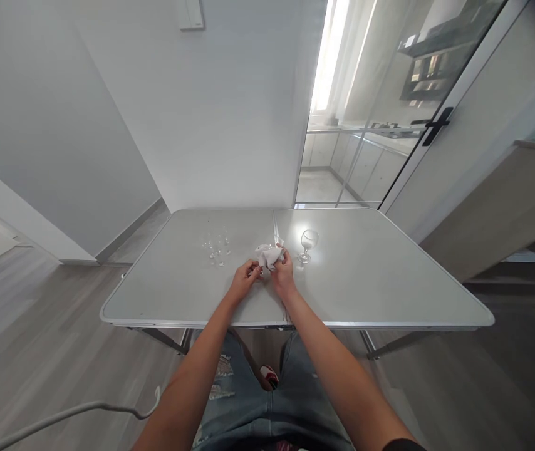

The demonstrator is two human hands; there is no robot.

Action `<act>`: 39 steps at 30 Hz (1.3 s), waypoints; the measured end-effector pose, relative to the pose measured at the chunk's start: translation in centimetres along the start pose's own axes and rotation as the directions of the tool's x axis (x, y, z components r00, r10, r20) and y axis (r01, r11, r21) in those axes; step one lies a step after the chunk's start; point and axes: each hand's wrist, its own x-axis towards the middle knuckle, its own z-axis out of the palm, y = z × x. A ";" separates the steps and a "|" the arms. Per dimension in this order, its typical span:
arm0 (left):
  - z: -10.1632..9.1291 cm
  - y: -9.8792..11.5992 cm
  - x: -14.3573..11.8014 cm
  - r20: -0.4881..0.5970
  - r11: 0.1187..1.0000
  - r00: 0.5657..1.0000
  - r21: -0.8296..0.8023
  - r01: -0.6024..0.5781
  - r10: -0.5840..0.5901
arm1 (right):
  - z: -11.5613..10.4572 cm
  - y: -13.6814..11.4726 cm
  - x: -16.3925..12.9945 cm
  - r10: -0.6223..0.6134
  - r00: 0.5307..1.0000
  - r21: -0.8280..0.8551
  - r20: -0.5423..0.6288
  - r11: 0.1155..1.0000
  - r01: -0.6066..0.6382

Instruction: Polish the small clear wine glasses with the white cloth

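Observation:
Over the middle of the table, my right hand [282,270] is closed around a crumpled white cloth [269,255]. My left hand [247,275] pinches the shiny clear end of what looks like a glass [261,273]; the cloth and fingers hide most of it. Both hands are close together, with the cloth between them. Just right of my right hand, a clear stemmed glass [309,240] stands upright. Several small clear glasses [218,247] stand in a group to the left, beyond my left hand; their outlines are faint.
The pale folding table [366,275] has a metal rim and a seam across its middle. Behind it rise a white wall [230,125] and a glazed door [361,125] with a black handle. A grey cable or hose [89,406] shows at lower left.

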 end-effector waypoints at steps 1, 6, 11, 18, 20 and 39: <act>0.0 -0.1 0.0 -0.012 1.000 1.000 0.001 0.002 -0.002 | 0.0 -0.1 0.1 -0.010 1.000 0.032 -0.011 0.999 0.011; 0.1 -0.1 -0.3 -0.013 0.999 1.000 0.053 0.010 -0.010 | 0.1 -0.5 0.2 -0.059 0.995 0.008 -0.075 0.998 0.060; -0.1 -0.1 -0.1 -0.013 0.996 1.000 0.092 -0.001 0.003 | 0.8 -0.2 -0.2 -0.047 0.997 -0.119 0.061 0.992 0.054; -0.7 0.0 0.2 -0.249 0.970 0.950 0.196 -0.142 0.190 | 0.5 0.2 0.0 -0.022 0.999 -0.088 -0.042 0.996 0.018; -0.8 0.2 0.0 -0.304 0.969 0.933 0.211 -0.131 0.192 | 0.3 0.4 -0.1 -0.021 0.998 -0.144 -0.067 0.990 0.011; -1.1 1.2 -0.3 -0.410 0.983 0.898 0.151 -0.105 0.159 | 1.8 -0.8 -1.6 0.104 0.969 -0.190 0.226 0.980 -0.061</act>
